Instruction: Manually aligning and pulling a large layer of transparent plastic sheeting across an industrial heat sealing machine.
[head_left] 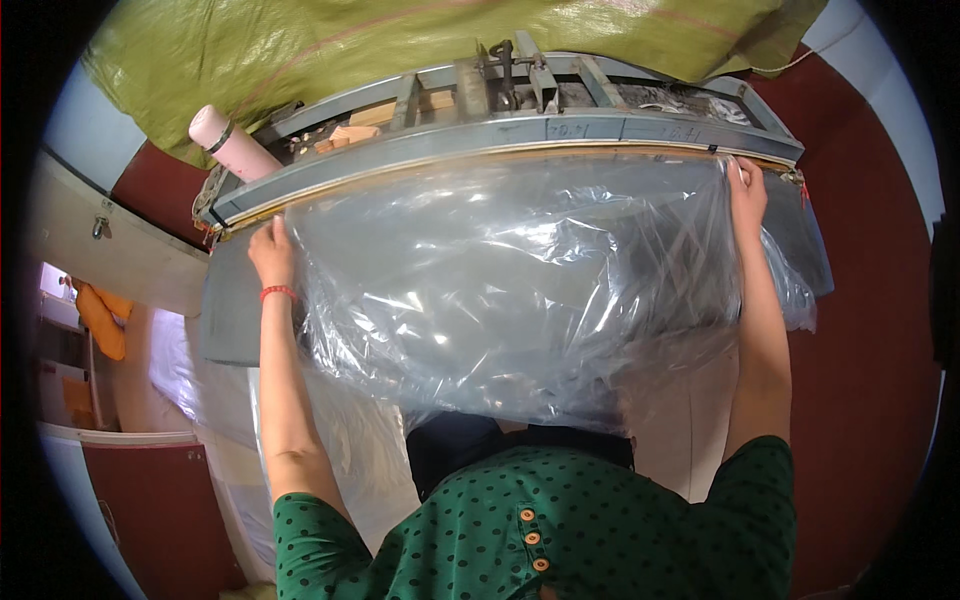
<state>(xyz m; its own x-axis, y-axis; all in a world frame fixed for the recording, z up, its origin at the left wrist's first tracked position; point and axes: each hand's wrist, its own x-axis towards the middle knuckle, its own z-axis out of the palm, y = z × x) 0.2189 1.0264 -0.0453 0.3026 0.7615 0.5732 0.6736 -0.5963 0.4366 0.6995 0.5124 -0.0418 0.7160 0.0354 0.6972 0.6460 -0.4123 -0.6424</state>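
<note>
A wide sheet of clear plastic film [480, 290] lies over a grey work surface [232, 310] and hangs down over its near edge toward my legs. My left hand [272, 252] is closed on the film's far left corner, with a red bracelet at the wrist. At the far right corner, my right hand [746, 196] pinches the film between thumb and fingers. Both arms are stretched forward, and the film's far edge runs between them along a long metal bar [480, 133]. Wrinkles and bright reflections cover the film.
Behind the bar is a metal frame with a clamp [505, 75] and wooden pieces [355, 130]. A pink bottle [236, 148] leans at the left end. Yellow-green sheeting [400, 40] covers the back. An open door [125, 235] stands left; more film [790, 285] hangs right.
</note>
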